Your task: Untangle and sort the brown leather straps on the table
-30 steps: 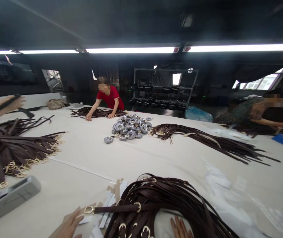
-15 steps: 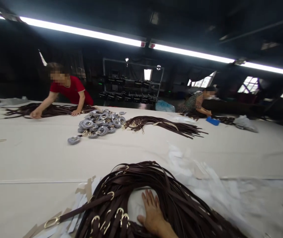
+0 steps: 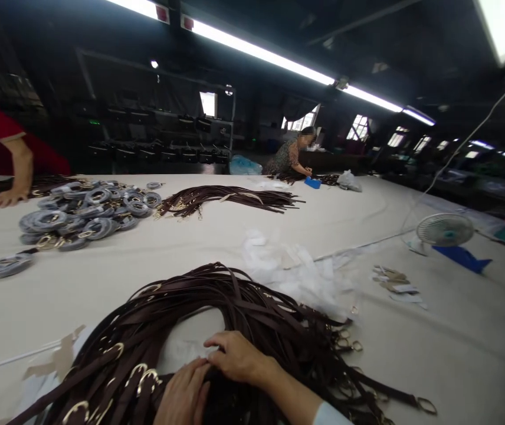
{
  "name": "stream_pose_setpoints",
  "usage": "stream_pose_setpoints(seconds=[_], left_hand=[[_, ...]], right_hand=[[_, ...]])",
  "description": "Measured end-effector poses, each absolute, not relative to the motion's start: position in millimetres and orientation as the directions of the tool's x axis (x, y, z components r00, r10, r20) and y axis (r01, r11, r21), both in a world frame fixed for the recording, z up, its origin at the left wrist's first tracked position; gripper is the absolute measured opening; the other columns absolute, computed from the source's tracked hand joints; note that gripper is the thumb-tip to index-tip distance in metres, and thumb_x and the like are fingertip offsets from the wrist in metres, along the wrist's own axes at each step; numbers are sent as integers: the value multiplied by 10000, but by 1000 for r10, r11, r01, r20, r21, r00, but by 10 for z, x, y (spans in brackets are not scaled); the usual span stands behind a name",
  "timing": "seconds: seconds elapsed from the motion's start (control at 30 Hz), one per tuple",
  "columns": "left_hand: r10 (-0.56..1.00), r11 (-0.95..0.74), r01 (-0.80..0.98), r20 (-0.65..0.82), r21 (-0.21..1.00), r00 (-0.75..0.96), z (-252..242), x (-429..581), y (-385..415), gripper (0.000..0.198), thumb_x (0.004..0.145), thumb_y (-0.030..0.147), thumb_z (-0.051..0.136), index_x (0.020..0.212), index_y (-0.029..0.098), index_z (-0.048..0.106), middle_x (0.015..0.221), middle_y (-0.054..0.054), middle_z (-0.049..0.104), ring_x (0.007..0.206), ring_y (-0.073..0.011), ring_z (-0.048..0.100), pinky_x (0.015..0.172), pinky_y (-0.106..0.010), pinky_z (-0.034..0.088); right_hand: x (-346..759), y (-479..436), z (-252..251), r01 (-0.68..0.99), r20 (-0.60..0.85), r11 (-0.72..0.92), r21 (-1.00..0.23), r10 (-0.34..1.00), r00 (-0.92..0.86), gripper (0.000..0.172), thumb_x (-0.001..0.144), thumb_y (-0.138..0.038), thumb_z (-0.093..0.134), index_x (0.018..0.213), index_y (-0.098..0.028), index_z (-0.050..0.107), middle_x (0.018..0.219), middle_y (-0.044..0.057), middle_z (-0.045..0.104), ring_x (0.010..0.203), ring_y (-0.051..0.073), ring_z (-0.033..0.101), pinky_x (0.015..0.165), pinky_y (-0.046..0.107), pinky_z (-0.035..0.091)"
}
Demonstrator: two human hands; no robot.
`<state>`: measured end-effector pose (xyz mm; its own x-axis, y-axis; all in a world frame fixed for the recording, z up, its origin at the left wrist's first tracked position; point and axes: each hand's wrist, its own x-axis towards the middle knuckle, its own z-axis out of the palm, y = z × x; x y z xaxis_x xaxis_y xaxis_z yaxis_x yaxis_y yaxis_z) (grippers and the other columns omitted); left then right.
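A: Start with the biggest thing. What is under everything?

B: A wide cloth-covered table (image 3: 217, 248). Nearest the camera lies the big looped heap of brown belts (image 3: 252, 313), curved in an arch with gold buckles (image 3: 144, 378) gathered at its near left end.

A: And the hands?

B: Both rest on that heap at the bottom edge. The right hand (image 3: 235, 356) lies knuckles-up with fingers curled down onto the straps; the left hand (image 3: 184, 395) sits just beside it, fingers together and pressed flat. Whether either actually pinches a strap I cannot tell, as the fingertips are hidden.

A: How would those belts handle?

B: My guess: each strap is limp and smooth, light alone, but the heap is heavy and tangles easily. Best taken near a buckle, where the metal gives a firm end.

A: What else is there?

B: A second bundle of belts (image 3: 230, 198) lies farther back, a pile of grey coils (image 3: 82, 212) at left, white wrappers (image 3: 297, 274) between, and a small fan (image 3: 445, 230) at right. 2 other people work at the far side.
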<state>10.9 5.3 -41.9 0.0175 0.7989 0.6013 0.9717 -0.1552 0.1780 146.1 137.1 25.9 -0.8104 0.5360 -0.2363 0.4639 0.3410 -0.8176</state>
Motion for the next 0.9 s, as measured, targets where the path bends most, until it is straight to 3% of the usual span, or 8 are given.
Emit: stream_pose_setpoints(seconds=[0.1,0.23,0.33,0.43,0.53,0.63,0.77,0.9], left_hand=[[940,-51,925,330,377,-83,-507,183,153,314,949,274,404,1056,252,698,1024,-67,758,957,-227,724,833,-337,613],[984,140,855,22,499,-175,-502,201,266,365,939,287,337,890,247,696,910,-86,725,888,-263,697,801,-430,577],[967,173,826,66,536,-245,-300,207,439,375,942,370,327,833,246,663,880,-82,693,866,-277,666,807,-467,541],[939,143,783,167,605,-300,11,223,812,395,925,461,352,1012,221,653,1056,-101,697,1042,-282,641,955,-476,506],[932,203,760,118,618,-344,288,239,1453,545,916,464,337,1298,129,535,1365,-136,583,1312,-268,502,1149,-445,370],[921,347,746,-57,568,-385,409,265,2263,640,917,408,372,1418,11,398,1491,-206,454,1420,-290,385,1194,-423,290],[870,473,692,-165,545,-464,306,317,3209,657,929,431,459,1357,-67,432,1408,-312,496,1338,-350,484,1110,-454,393],[821,546,650,-183,529,-541,59,420,3730,498,932,490,533,1225,89,572,1219,-177,652,1106,-271,636,987,-478,488]], right_hand=[[2025,1450,504,372,-119,285,-883,631,-767,278,863,-341,569,1072,-257,732,996,2,747,919,196,686,838,283,530],[3020,1864,596,393,-25,190,-899,876,-481,327,851,-481,581,979,-222,733,990,50,733,949,252,673,928,383,513],[3840,2225,462,395,-89,-40,-918,990,-106,554,741,-630,584,1007,-151,663,963,137,718,926,329,675,922,501,532],[4561,2511,267,308,-164,-225,-924,963,213,751,553,-702,637,1024,-120,585,1018,203,681,1022,388,644,1001,552,502],[5097,2731,125,192,-253,-333,-923,902,350,827,430,-687,700,1014,-127,531,1164,263,617,1130,413,602,1055,536,482],[5472,2940,53,106,-346,-422,-900,841,415,783,389,-662,747,939,-163,497,1214,301,579,1190,436,568,1097,532,445],[5817,3246,-6,58,-452,-525,-849,780,433,577,609,-633,742,873,-190,482,1110,277,621,1212,410,564,1093,494,453],[6015,3597,-15,90,-522,-599,-796,753,400,462,879,-565,581,953,-112,521,1126,286,604,1103,344,638,1044,443,510]])
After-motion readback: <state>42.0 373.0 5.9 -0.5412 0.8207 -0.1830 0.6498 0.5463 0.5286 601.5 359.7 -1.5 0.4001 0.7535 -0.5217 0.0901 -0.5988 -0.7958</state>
